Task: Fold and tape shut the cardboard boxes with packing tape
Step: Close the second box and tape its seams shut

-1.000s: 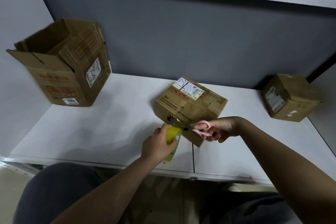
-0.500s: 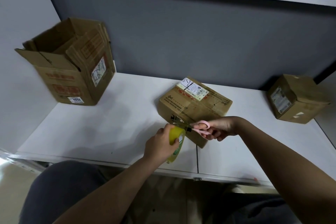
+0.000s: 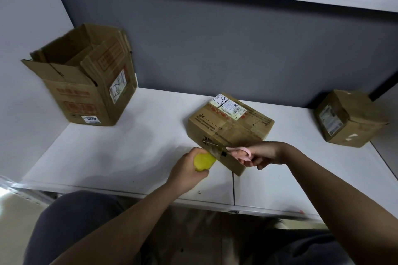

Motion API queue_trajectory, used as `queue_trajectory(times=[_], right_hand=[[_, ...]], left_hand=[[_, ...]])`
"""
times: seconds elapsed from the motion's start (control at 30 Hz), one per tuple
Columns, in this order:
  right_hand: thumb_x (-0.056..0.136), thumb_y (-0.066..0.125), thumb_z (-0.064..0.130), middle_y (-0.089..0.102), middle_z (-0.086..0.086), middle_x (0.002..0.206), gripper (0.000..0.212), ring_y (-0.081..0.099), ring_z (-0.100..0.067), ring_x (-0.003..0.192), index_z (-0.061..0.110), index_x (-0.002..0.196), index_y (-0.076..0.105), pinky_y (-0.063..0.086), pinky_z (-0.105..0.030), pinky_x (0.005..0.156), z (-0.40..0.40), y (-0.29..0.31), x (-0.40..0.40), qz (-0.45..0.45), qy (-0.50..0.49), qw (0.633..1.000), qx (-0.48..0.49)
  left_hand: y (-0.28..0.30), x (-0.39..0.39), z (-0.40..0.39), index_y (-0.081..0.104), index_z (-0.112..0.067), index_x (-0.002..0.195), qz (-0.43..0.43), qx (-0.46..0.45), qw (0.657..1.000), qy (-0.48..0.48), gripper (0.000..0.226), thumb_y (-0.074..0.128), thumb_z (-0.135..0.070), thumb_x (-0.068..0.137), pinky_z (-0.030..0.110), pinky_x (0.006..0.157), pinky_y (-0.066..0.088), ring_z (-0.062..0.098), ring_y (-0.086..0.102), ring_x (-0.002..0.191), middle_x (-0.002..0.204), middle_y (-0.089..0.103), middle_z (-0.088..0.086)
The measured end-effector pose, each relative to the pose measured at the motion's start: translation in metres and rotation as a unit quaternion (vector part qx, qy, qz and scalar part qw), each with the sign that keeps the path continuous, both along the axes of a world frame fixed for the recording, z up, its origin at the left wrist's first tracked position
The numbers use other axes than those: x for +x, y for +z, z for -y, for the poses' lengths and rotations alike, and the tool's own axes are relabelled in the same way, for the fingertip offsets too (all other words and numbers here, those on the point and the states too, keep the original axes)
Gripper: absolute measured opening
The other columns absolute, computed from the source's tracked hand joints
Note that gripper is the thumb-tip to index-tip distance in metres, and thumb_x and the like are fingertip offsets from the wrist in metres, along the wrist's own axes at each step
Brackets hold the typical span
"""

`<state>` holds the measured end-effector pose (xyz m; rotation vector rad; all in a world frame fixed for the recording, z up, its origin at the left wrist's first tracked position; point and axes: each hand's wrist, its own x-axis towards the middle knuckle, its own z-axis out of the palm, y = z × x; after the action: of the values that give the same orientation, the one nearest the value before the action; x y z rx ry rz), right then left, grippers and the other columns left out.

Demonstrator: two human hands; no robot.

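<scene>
- Three cardboard boxes share the surface, and the one you are working on is the closed middle box (image 3: 230, 129), lying flat near the front edge with its printed label toward the back.
- Your left hand (image 3: 187, 170) is curled round the yellow tape roll (image 3: 204, 162), held just off the box's near corner.
- Your right hand (image 3: 261, 155) grips the pink-handled scissors (image 3: 228, 151), fingers through the loops, with the blades reaching across the box's near face toward the roll.
- The step in hand looks like cutting the tape free of the roll; the strip itself is too thin and clear for me to make out.
- Next, judge it this way: keep the roll pulled taut, close the blades cleanly, then press the loose end down onto the cardboard.
- The tall open box (image 3: 86, 84) stands at the far left with its flaps up, so it probably still needs folding and taping.
- The small closed box (image 3: 349, 118) sits well apart at the far right, against the partition.
- The white table (image 3: 120, 150) shows a dark seam running to the front edge just below the middle box.
- A grey partition wall (image 3: 215, 49) backs the table, with a white ledge along its top.
</scene>
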<state>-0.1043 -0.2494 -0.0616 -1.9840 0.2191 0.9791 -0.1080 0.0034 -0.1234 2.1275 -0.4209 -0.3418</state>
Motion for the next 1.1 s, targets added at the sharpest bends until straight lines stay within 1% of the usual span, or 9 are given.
queue_trajectory(times=[0.07,0.2,0.33,0.5,0.63,0.7,0.8,0.97,1.1], right_hand=[[0.057,0.069,0.076,0.042,-0.003,0.073,0.1,0.017,-0.015,0.062,0.011,0.132,0.052,0.026,-0.017,0.05,-0.004,0.0,-0.004,-0.027,-0.007,0.999,0.041],[0.071,0.067,0.061,0.042,0.001,0.063,0.049,0.018,-0.011,0.054,0.02,0.095,0.053,0.021,-0.017,0.047,-0.017,-0.008,-0.019,-0.079,-0.059,0.979,0.175],[0.072,0.07,0.056,0.052,0.003,0.066,0.04,0.039,-0.006,0.051,0.023,0.092,0.058,0.032,-0.017,0.049,-0.042,-0.025,-0.034,-0.065,-0.133,0.957,0.251],[0.094,0.058,0.04,0.064,0.001,0.073,0.028,0.056,-0.006,0.06,0.013,0.09,0.064,0.051,-0.023,0.063,-0.107,-0.035,-0.034,0.111,-0.15,0.98,0.062],[0.089,0.058,0.043,0.067,0.003,0.063,0.038,0.061,-0.014,0.06,0.019,0.06,0.06,0.048,-0.026,0.067,-0.154,-0.058,-0.019,0.245,-0.119,0.944,-0.188],[0.089,0.053,0.049,0.072,-0.004,0.079,0.039,0.066,-0.024,0.078,0.016,0.071,0.064,0.048,-0.028,0.07,-0.175,-0.07,-0.011,0.256,-0.126,0.923,-0.257],[0.093,0.049,0.047,0.07,-0.008,0.101,0.04,0.065,-0.03,0.096,0.011,0.103,0.062,0.044,-0.029,0.073,-0.202,-0.077,0.001,0.262,-0.12,0.902,-0.32],[0.098,0.041,0.031,0.067,-0.01,0.111,0.039,0.065,-0.032,0.098,0.01,0.13,0.037,0.045,-0.032,0.072,-0.234,-0.085,0.019,0.281,-0.059,0.884,-0.368],[0.099,0.035,0.02,0.067,-0.008,0.11,0.044,0.065,-0.028,0.096,0.011,0.142,0.034,0.042,-0.03,0.071,-0.261,-0.093,0.03,0.274,0.025,0.882,-0.382]], left_hand=[[0.002,0.007,-0.009,0.049,-0.036,0.112,0.018,-0.007,1.0,-0.018,0.049,0.074,-0.018,0.075,0.038,0.083,0.052,0.02,0.056,0.101,0.115,0.057,-0.001],[0.015,0.022,-0.03,0.045,-0.035,0.102,0.057,0.02,0.998,-0.029,0.045,0.073,-0.013,0.075,0.028,0.07,0.041,0.024,0.054,0.093,0.109,0.05,0.004],[0.023,0.033,-0.061,0.048,-0.029,0.107,0.121,0.158,0.979,-0.042,0.041,0.074,-0.022,0.076,0.034,0.076,0.049,0.03,0.057,0.092,0.11,0.042,0.0],[0.024,0.047,-0.102,0.058,-0.021,0.109,0.277,0.324,0.895,-0.13,0.046,0.078,-0.017,0.068,0.037,0.079,0.05,0.031,0.057,0.1,0.117,0.051,0.009],[0.021,0.059,-0.127,0.064,-0.02,0.089,0.328,0.444,0.816,-0.171,0.058,0.09,-0.012,0.038,0.033,0.053,0.052,0.029,0.064,0.069,0.091,0.061,0.012],[0.011,0.065,-0.14,0.061,-0.02,0.098,0.318,0.474,0.799,-0.19,0.05,0.084,-0.008,0.054,0.037,0.062,0.053,0.03,0.064,0.078,0.101,0.06,0.014],[-0.002,0.075,-0.156,0.058,-0.018,0.097,0.338,0.47,0.793,-0.19,0.049,0.079,-0.002,0.056,0.038,0.059,0.053,0.032,0.062,0.072,0.1,0.059,0.017],[-0.017,0.086,-0.179,0.045,-0.021,0.125,0.338,0.483,0.782,-0.205,0.044,0.057,-0.006,0.085,0.041,0.087,0.047,0.032,0.054,0.108,0.132,0.041,0.016],[-0.02,0.094,-0.195,0.063,-0.02,0.096,0.344,0.484,0.773,-0.224,0.051,0.083,-0.008,0.051,0.037,0.06,0.052,0.031,0.066,0.078,0.105,0.061,0.018]])
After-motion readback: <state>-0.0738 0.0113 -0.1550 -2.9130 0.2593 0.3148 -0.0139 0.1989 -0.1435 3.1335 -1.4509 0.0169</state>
